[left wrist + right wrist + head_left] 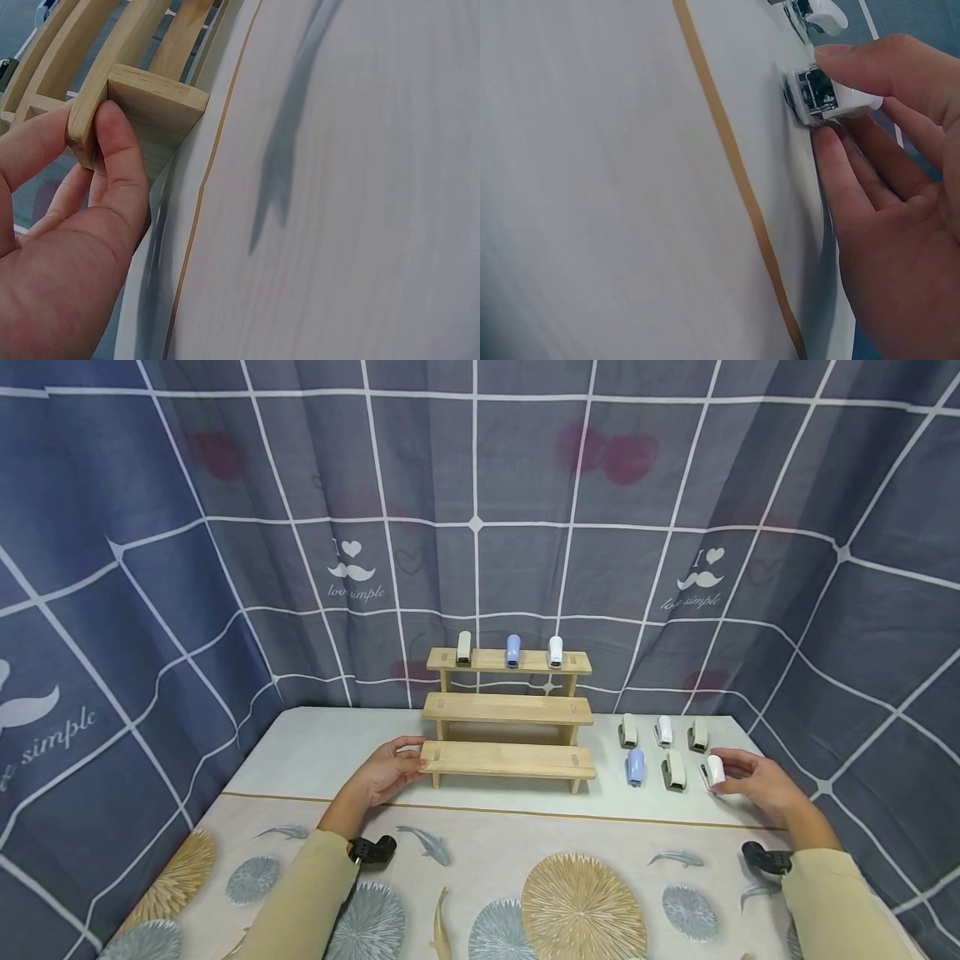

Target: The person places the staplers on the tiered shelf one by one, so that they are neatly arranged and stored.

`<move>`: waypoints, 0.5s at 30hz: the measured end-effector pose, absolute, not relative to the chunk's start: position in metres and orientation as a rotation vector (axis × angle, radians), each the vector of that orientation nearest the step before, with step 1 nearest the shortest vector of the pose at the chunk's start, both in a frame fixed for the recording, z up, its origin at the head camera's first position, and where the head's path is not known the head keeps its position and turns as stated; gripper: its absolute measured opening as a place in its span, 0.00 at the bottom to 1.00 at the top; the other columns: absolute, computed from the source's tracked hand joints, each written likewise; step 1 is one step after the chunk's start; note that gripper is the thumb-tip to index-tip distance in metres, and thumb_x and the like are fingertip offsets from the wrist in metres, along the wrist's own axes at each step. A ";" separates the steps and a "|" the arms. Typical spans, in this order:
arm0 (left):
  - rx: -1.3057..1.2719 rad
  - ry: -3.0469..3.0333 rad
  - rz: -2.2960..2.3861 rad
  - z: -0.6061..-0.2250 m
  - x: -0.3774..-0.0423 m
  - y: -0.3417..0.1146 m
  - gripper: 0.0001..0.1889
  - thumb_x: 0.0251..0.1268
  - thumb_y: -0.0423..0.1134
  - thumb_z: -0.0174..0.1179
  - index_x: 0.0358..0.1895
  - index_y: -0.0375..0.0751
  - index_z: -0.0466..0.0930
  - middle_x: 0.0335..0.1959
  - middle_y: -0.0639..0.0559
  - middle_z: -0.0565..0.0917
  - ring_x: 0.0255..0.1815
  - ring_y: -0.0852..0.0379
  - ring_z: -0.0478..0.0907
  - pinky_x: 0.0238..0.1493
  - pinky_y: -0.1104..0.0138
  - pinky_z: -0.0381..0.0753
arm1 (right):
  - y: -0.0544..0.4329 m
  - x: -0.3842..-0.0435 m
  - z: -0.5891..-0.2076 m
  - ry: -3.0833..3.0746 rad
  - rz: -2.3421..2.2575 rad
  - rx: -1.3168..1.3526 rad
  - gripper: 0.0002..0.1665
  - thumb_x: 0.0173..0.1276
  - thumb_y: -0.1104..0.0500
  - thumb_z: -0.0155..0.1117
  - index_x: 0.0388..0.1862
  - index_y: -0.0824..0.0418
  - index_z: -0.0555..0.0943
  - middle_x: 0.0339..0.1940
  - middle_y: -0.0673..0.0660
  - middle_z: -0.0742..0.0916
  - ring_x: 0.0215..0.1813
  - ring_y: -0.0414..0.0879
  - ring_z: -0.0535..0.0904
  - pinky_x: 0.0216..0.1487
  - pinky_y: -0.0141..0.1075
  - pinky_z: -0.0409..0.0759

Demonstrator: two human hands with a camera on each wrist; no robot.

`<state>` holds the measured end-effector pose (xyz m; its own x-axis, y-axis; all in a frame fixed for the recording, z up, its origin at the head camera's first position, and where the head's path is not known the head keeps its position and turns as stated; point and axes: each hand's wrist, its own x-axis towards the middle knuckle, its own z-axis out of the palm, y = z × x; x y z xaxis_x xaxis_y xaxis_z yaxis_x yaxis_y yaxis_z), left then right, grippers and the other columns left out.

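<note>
A three-step wooden rack (510, 758) stands on the table. My left hand (392, 770) pinches the left end of its lowest step, thumb on one face and fingers on the other, as the left wrist view shows. At the right, a small white stapler (715, 770) is between the thumb and fingers of my right hand (759, 783). In the right wrist view this stapler (856, 100) has its dark metal end facing the camera, low by the table surface. Beside it are a cream stapler (673, 771) and a blue stapler (635, 767).
Behind these sit a cream stapler (627, 731), a white stapler (663, 731) and another cream stapler (698, 735). The rack's top step holds a cream stapler (464, 647), a blue stapler (513, 651) and a white stapler (555, 652). A grey checked curtain (525, 568) surrounds the table.
</note>
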<state>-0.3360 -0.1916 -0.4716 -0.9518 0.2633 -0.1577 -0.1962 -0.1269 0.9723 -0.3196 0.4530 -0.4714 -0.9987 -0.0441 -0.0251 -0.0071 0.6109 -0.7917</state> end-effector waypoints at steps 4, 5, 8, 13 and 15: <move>0.077 1.838 2.155 -0.472 -0.336 -0.192 0.32 0.69 0.19 0.56 0.75 0.27 0.58 0.41 0.51 0.84 0.42 0.59 0.85 0.49 0.68 0.88 | 0.453 -0.321 -0.470 2.767 -1.317 -0.023 0.55 0.55 0.59 0.82 0.75 0.75 0.63 0.70 0.76 0.75 0.44 0.14 0.70 0.49 0.25 0.77; 0.078 1.838 2.155 -0.472 -0.336 -0.192 0.32 0.69 0.19 0.56 0.75 0.27 0.58 0.41 0.51 0.84 0.42 0.59 0.85 0.49 0.69 0.88 | 0.453 -0.321 -0.470 2.765 -1.313 -0.015 0.55 0.55 0.59 0.82 0.75 0.75 0.63 0.71 0.76 0.74 0.44 0.14 0.70 0.50 0.26 0.77; 0.085 1.832 2.160 -0.472 -0.336 -0.193 0.32 0.69 0.19 0.57 0.75 0.26 0.58 0.41 0.50 0.84 0.41 0.59 0.85 0.49 0.69 0.88 | 0.454 -0.322 -0.471 2.755 -1.312 -0.022 0.55 0.55 0.59 0.81 0.76 0.76 0.62 0.72 0.78 0.72 0.44 0.14 0.69 0.50 0.26 0.77; 0.107 1.824 2.161 -0.473 -0.336 -0.194 0.33 0.69 0.20 0.57 0.75 0.26 0.57 0.42 0.50 0.83 0.42 0.59 0.85 0.49 0.69 0.88 | 0.456 -0.321 -0.473 2.737 -1.343 -0.043 0.54 0.57 0.61 0.80 0.76 0.78 0.61 0.72 0.79 0.71 0.44 0.14 0.69 0.45 0.16 0.73; 0.101 1.830 2.157 -0.473 -0.336 -0.194 0.33 0.69 0.20 0.57 0.75 0.26 0.57 0.42 0.50 0.83 0.42 0.59 0.85 0.48 0.69 0.88 | 0.456 -0.320 -0.474 2.737 -1.345 -0.053 0.53 0.58 0.61 0.79 0.75 0.78 0.61 0.73 0.79 0.70 0.44 0.14 0.69 0.44 0.15 0.73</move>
